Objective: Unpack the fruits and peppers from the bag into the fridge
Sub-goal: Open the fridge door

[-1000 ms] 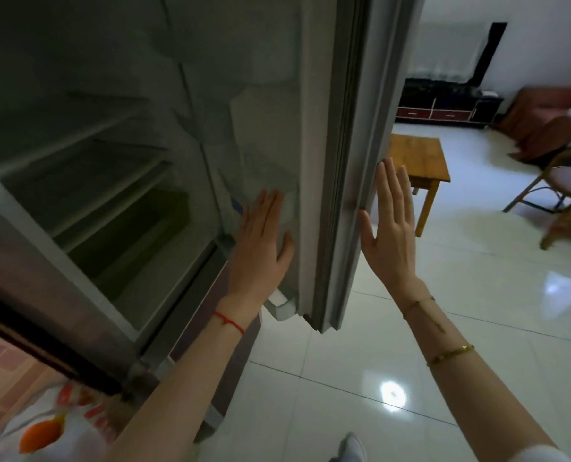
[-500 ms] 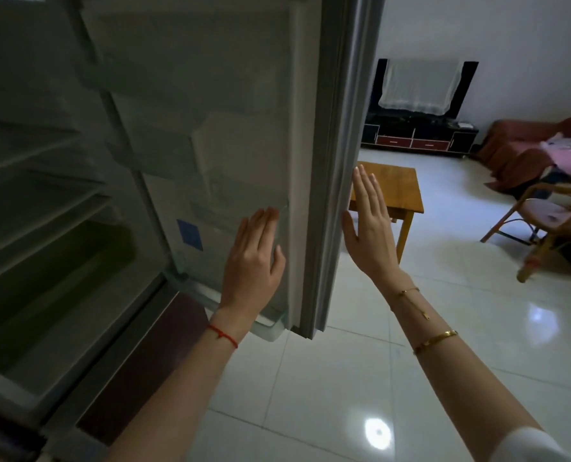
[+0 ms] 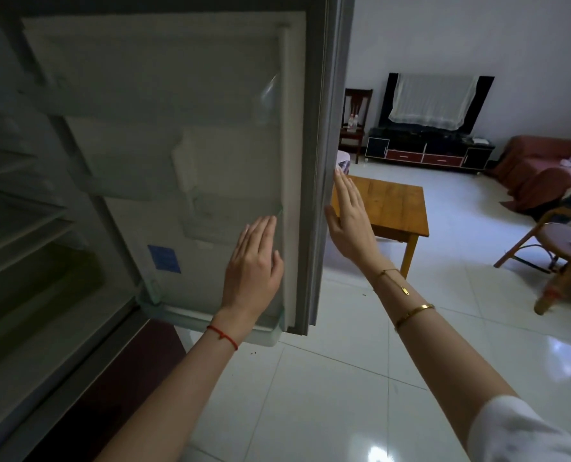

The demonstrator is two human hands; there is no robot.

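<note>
A: Fridge door open, centre frame. Left hand flat on its inner face, fingers spread, holding nothing.
B: Right hand flat at door's outer edge, empty. Shelves at left. Bag out of frame.

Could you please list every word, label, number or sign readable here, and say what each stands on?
No text can be read in this view.
Blue sticker on the inner side of the fridge door: any print is too blurred to read.
Two bottles on the chair at the far wall: labels too small to read.
Left hand and right hand carry no writing.
</note>
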